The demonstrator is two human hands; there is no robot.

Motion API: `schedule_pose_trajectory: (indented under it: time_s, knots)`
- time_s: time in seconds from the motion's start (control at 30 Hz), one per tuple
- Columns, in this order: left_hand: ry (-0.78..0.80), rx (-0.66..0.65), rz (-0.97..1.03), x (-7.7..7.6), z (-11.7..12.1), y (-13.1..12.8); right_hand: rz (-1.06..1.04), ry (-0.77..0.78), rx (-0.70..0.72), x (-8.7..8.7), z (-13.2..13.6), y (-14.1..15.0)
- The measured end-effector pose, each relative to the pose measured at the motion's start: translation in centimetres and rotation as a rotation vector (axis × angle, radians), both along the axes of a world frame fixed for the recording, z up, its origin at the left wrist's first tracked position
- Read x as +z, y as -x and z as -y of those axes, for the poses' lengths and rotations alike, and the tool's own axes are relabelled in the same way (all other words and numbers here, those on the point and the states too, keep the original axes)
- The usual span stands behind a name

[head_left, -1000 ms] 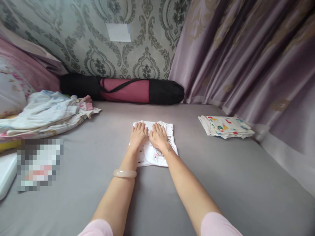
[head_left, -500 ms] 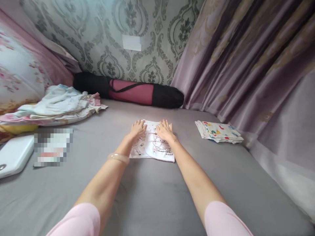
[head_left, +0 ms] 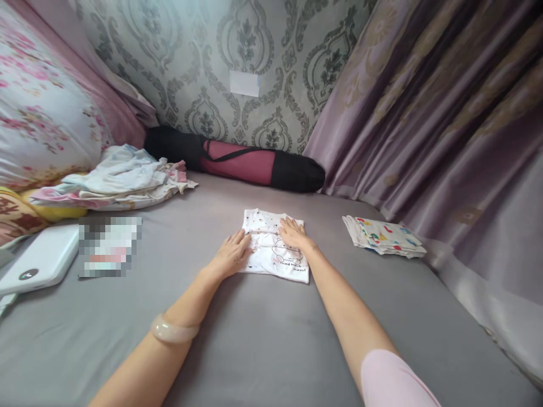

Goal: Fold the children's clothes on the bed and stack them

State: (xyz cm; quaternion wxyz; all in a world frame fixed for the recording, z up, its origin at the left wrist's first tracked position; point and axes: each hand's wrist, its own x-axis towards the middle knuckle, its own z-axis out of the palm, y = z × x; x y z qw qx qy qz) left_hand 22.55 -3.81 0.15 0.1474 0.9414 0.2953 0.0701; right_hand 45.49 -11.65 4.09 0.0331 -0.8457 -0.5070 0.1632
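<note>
A small white printed garment (head_left: pixel 278 265), folded, lies flat on the grey sheet (head_left: pixel 271 339) in front of me. It bears a car-like outline, some lettering and small dark specks. My left hand (head_left: pixel 232 254) rests on its left edge, fingers extended and pointing toward the middle. On the upper right part of the cloth lies my right hand (head_left: pixel 294 232), palm down with fingers stretched out. Neither hand grips the fabric. A pale bangle (head_left: pixel 175 329) circles my left forearm.
To the right sits a folded stack of colourfully printed cloth (head_left: pixel 386 236). A rumpled pile of clothes (head_left: pixel 127 175), a white power bank (head_left: pixel 46 257) and a blurred-out item (head_left: pixel 110 247) are at left. A black and maroon long bag (head_left: pixel 237 164) lies along the wall.
My left hand has moved down from the garment's upper left to its left edge. The right hand stays on the upper right. The view has shifted slightly left.
</note>
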Motion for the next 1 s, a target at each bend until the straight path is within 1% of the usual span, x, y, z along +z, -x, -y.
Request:
schedule_pose_trajectory:
  time_s: [0.1, 0.17, 0.27, 0.37, 0.43, 0.5, 0.63, 0.7, 0.77, 0.87, 1.0]
  knots:
    - [-0.019, 0.008, 0.026, -0.1, 0.1, -0.1, 0.037, -0.071, -0.002, 0.6, -1.3, 1.5]
    - [-0.024, 0.01, 0.026, -0.3, 0.1, -0.1, 0.044, -0.126, 0.06, 0.5, -2.4, 2.9]
    - [-0.035, 0.009, 0.027, -0.5, 0.0, -0.1, 0.024, -0.166, 0.137, -0.4, -3.7, 4.7]
    - [-0.034, 0.027, 0.021, -0.5, 0.1, -0.2, 0.026, -0.156, 0.125, -1.5, -4.1, 5.4]
    - [-0.025, 0.042, 0.005, -0.4, 0.1, -0.2, 0.018, -0.135, 0.125, -1.8, -4.1, 5.3]
    - [-0.016, 0.046, -0.002, -0.4, 0.2, -0.3, -0.002, -0.111, 0.134, -1.6, -4.1, 5.0]
    - [-0.019, 0.054, 0.032, -0.5, 0.2, -0.4, -0.022, -0.04, 0.122, -0.2, -4.7, 5.1]
    - [-0.015, 0.051, 0.038, -0.5, 0.1, -0.4, 0.029, -0.068, 0.143, 0.3, -5.4, 5.5]
    - [-0.007, 0.048, 0.035, -0.6, 0.0, -0.5, 0.094, -0.128, 0.188, 0.4, -6.3, 6.1]
    - [-0.004, 0.058, 0.038, -0.9, -0.2, -0.5, 0.137, -0.172, 0.251, -0.4, -7.8, 7.1]
    - [-0.022, 0.056, 0.067, -1.2, -0.3, -0.5, 0.101, -0.17, 0.246, -1.9, -9.0, 7.8]
